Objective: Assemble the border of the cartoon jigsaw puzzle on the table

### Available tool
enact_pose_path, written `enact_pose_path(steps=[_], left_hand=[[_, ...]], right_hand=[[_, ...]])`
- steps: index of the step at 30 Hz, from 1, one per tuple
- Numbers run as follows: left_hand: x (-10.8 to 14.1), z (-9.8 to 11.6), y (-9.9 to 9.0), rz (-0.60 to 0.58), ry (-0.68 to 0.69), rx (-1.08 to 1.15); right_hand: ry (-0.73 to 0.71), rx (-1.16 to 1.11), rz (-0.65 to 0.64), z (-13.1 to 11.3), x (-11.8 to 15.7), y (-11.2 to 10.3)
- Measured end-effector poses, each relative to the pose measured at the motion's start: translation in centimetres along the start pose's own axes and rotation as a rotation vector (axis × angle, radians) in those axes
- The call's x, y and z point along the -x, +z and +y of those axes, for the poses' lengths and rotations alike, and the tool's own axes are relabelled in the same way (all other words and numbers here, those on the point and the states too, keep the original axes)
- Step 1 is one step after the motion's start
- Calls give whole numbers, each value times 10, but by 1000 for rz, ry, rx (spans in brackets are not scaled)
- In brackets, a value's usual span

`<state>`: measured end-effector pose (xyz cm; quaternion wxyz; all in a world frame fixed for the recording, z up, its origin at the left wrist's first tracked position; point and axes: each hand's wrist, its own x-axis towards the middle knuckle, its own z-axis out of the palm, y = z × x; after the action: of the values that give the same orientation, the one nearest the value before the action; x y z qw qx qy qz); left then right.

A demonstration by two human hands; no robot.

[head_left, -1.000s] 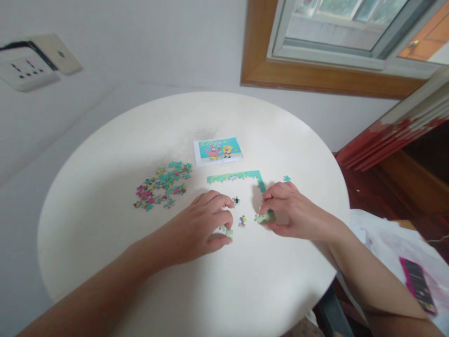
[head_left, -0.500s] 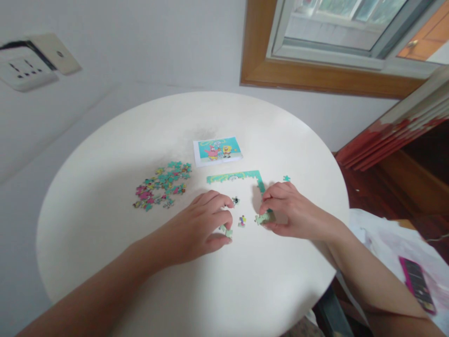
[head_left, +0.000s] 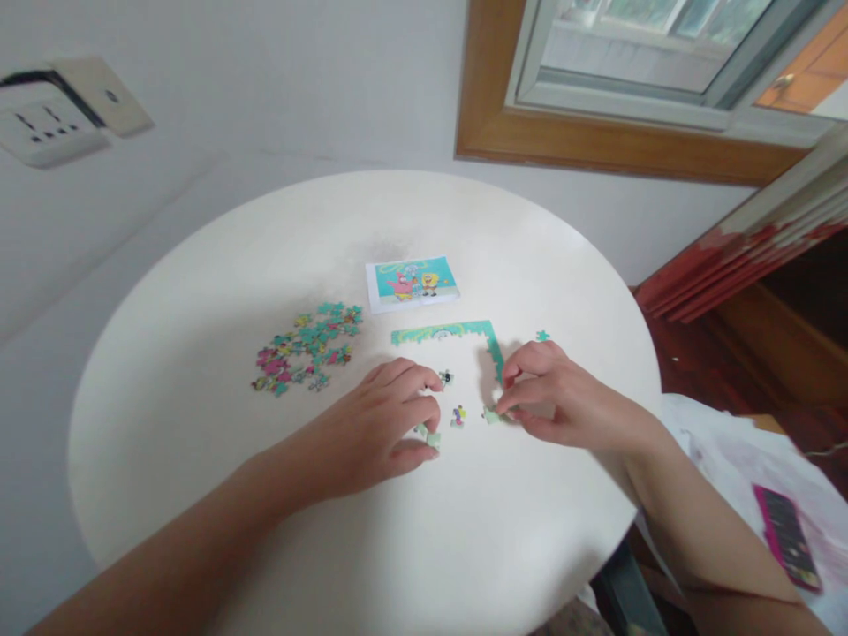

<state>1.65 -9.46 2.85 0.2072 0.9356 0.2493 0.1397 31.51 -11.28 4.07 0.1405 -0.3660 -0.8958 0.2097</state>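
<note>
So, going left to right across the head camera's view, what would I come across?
White plastic wall socket, scattered pile of multicoloured jigsaw pieces, bare left hand, small single puzzle piece with yellow and purple, bare right hand, pink-edged rectangular phone with a dark screen.

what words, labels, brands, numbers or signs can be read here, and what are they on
None can be read.
White-edged rectangular cartoon picture: yellow markings along its top, too small to tell whether they are letters.
Blue-green L-shaped puzzle border: yellow markings, also too small to read.
Dark phone with a pink edge: nothing legible.
</note>
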Motion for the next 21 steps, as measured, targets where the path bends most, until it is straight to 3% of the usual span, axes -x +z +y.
enact_pose_path(steps=[13, 21], left_hand=[[2, -3, 2, -1, 16, 1], [6, -18, -22, 90, -29, -109]], right_hand=[[-11, 11, -9, 3, -1, 3], [-11, -49, 122, 3, -3, 1]])
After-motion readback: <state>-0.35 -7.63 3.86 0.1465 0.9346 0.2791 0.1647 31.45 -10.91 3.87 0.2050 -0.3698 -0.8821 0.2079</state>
